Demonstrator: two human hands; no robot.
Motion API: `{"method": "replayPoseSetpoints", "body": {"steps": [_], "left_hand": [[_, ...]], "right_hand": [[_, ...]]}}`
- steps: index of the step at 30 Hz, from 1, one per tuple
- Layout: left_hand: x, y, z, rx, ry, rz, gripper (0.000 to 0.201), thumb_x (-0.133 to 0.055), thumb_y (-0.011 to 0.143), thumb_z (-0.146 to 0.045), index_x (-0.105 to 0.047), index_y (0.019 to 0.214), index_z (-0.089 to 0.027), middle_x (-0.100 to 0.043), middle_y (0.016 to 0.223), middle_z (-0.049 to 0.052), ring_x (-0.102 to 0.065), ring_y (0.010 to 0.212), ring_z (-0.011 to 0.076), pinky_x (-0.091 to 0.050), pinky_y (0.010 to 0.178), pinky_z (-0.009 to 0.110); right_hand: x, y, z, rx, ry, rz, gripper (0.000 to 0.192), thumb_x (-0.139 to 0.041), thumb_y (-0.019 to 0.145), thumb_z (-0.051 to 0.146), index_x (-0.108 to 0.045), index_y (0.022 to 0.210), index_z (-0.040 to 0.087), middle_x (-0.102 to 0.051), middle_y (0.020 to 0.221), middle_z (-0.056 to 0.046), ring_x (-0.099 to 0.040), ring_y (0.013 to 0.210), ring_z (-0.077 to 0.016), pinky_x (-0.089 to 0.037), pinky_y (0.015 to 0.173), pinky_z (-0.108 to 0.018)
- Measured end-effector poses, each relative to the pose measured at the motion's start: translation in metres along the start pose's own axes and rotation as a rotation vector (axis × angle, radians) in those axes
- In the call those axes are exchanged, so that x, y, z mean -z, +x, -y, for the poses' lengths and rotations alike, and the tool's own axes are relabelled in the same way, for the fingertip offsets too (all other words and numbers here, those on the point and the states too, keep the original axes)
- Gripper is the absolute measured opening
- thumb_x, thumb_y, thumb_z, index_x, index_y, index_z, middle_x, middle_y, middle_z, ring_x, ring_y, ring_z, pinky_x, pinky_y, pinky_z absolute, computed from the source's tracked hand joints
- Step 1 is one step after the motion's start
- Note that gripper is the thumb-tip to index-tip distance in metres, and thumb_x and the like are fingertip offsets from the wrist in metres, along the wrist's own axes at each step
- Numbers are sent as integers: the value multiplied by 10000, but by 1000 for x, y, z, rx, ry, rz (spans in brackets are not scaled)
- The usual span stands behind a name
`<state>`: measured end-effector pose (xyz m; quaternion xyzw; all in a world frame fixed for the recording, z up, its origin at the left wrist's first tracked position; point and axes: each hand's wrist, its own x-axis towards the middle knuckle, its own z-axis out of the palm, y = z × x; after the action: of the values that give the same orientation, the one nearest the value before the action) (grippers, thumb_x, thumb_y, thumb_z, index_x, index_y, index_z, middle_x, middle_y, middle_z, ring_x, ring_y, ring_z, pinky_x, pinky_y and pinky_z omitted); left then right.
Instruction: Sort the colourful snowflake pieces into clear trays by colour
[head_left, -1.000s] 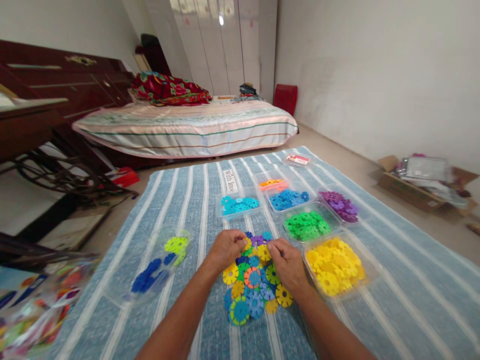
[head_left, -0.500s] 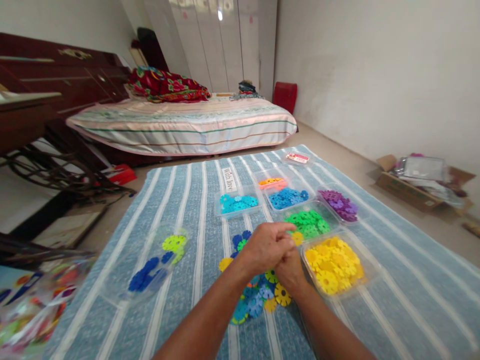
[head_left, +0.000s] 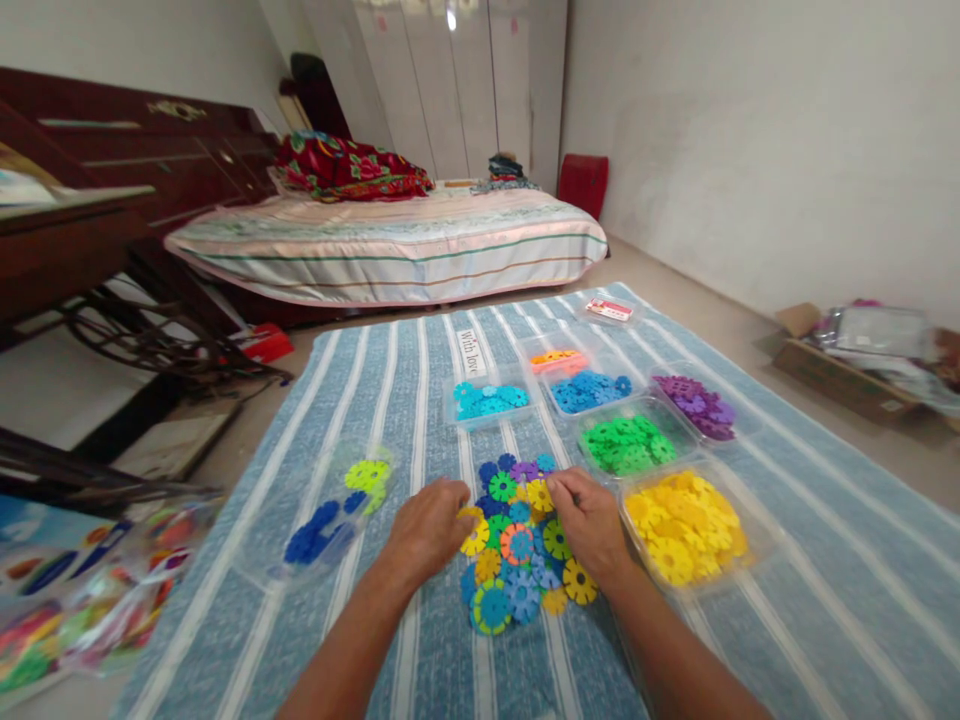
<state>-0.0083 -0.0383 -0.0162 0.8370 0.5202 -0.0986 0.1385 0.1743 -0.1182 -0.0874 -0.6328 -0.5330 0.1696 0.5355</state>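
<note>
Two hands flank my mixed pile of flower discs (head_left: 517,545): left hand (head_left: 427,530) pinching a yellow disc (head_left: 474,535), right hand (head_left: 589,520) fingers curled on another. Colour-sorted trays (head_left: 686,525) sit near, likely for easy reach.

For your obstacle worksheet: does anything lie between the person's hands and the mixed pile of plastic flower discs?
Nothing visible: the left hand and right hand both rest on the mixed pile of plastic flower discs.

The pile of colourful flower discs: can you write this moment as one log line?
left hand: on mixed pile of plastic flower discs, grip unclear | right hand: on pile's right edge | clear tray of yellow discs: beside right hand
</note>
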Motion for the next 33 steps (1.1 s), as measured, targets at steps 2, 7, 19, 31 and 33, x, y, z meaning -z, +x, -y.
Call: {"method": "replayPoseSetpoints", "body": {"steps": [2, 7, 19, 31, 33], "left_hand": [[-6, -5, 3, 18, -6, -2, 69, -522, 748, -238, -577, 760, -200, -605, 832, 33, -577, 779, 174, -352, 650, 256], [-11, -6, 11, 9, -101, 15, 55, -555, 718, -251, -566, 739, -201, -567, 814, 19, -555, 771, 171, -341, 647, 253], [-21, -3, 19, 1, -426, -46, 128, -567, 605, -179, -521, 724, -198, -515, 617, -53, -490, 613, 129, -286, 549, 221], [-23, 2, 27, -45, -550, -6, 100, -552, 548, -232, -522, 630, -181, -478, 550, -57, -445, 572, 120, -277, 520, 217], [-22, 1, 28, -57, -625, 1, 117, -560, 551, -263, -492, 605, -184, -457, 541, -61, -426, 562, 113, -276, 513, 214]], "right_hand": [[4, 0, 8, 60, -22, -12, 247, -447, 893, 266, -642, 761, 191, -618, 730, -16, -590, 723, -144, -467, 692, -265], [38, 1, 39, 264, -148, -135, 191, -458, 900, 219, -636, 840, 188, -652, 821, -52, -608, 825, -160, -494, 773, -298], [96, -36, 37, 464, -606, -287, 110, -563, 852, 186, -621, 944, 172, -664, 937, -98, -617, 901, -212, -492, 854, -386], [19, -49, 4, 417, -365, -64, 182, -465, 868, 101, -620, 888, 193, -634, 866, -74, -594, 878, -199, -526, 800, -395], [19, -50, 1, 421, -351, -61, 190, -457, 870, 101, -622, 905, 187, -636, 886, -81, -592, 903, -204, -523, 822, -407]]}}
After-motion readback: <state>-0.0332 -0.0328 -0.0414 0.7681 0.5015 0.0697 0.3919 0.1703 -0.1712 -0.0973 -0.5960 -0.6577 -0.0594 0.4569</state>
